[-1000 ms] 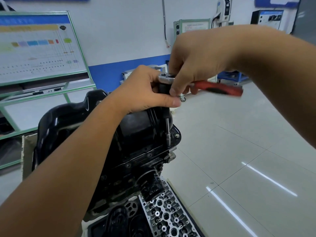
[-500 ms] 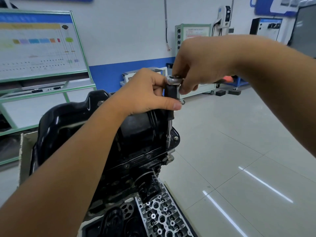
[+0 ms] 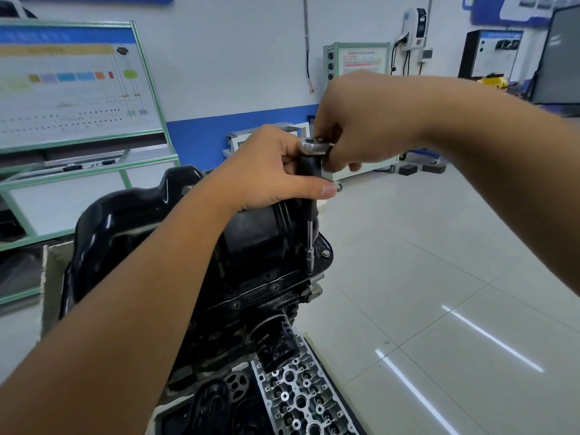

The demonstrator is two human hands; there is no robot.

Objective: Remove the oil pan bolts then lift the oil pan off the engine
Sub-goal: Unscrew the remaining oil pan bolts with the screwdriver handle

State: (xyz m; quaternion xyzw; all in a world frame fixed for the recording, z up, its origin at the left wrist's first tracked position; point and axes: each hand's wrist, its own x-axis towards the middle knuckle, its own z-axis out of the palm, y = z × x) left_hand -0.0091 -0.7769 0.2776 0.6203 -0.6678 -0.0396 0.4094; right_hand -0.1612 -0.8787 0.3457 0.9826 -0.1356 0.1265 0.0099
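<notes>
Black glossy oil pan (image 3: 125,221) sits on top of the dark engine block (image 3: 251,296). Chrome socket extension (image 3: 310,246) stands upright on the pan's right flange, just left of a small steel flange bolt (image 3: 326,253). Left hand (image 3: 270,174) and right hand (image 3: 357,120) meet above it. Silver aluminium cylinder head (image 3: 301,400) lies below, before the block.

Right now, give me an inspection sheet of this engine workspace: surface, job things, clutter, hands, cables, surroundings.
Surface: pale tiled floor with light streaks.
Job's things: glossy black oil pan sits on the engine; a silver flange bolt is in place beside the socket extension of the chrome-headed ratchet.
Clutter: silver cylinder head below the black oil filter.
Hands: left hand grips the extension's black upper part; right hand holds the ratchet head.
Cables: black cords hang on the wall.
Surroundings: green-framed chart board, blue wall stripe.
</notes>
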